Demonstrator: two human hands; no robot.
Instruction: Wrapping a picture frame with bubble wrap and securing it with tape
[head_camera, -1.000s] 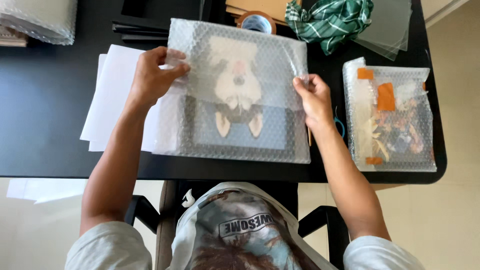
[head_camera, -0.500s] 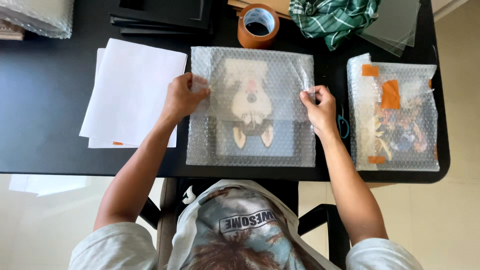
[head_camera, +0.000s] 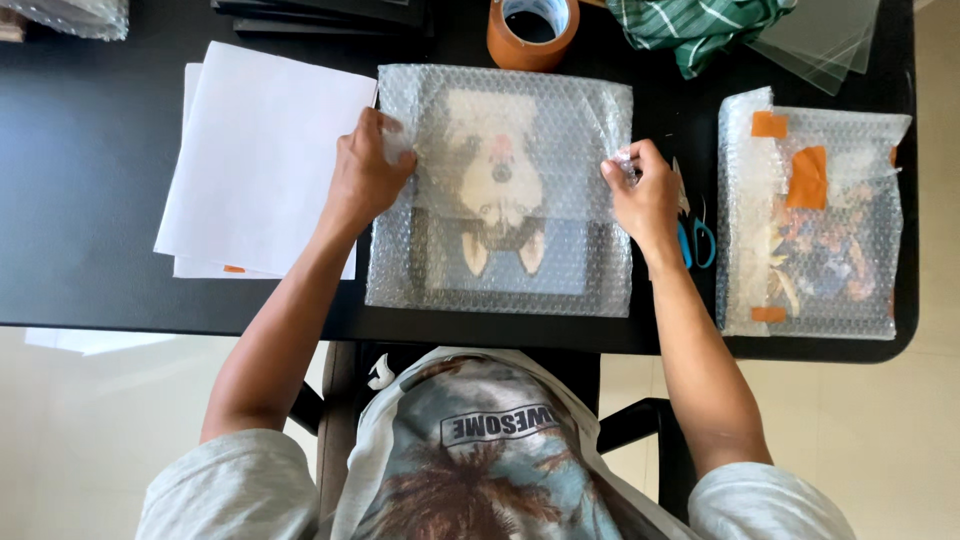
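A framed picture of a dog wrapped in clear bubble wrap (head_camera: 500, 190) lies flat in the middle of the black table (head_camera: 90, 200). My left hand (head_camera: 365, 175) pinches the wrap at its left edge. My right hand (head_camera: 645, 195) grips the wrap at its right edge. Both hands press the folded sheet down over the frame.
White paper sheets (head_camera: 260, 150) lie left of the wrap. A roll of orange tape (head_camera: 530, 30) stands at the back. Blue-handled scissors (head_camera: 695, 235) lie by my right hand. A second bubble-wrapped picture with orange tape strips (head_camera: 815, 225) sits right. A green checked cloth (head_camera: 700, 25) and clear sheets (head_camera: 830, 40) are behind.
The wrapped picture went from being held up and tilted towards me to lying flat on the table, shifted right. My hands kept hold of its two side edges.
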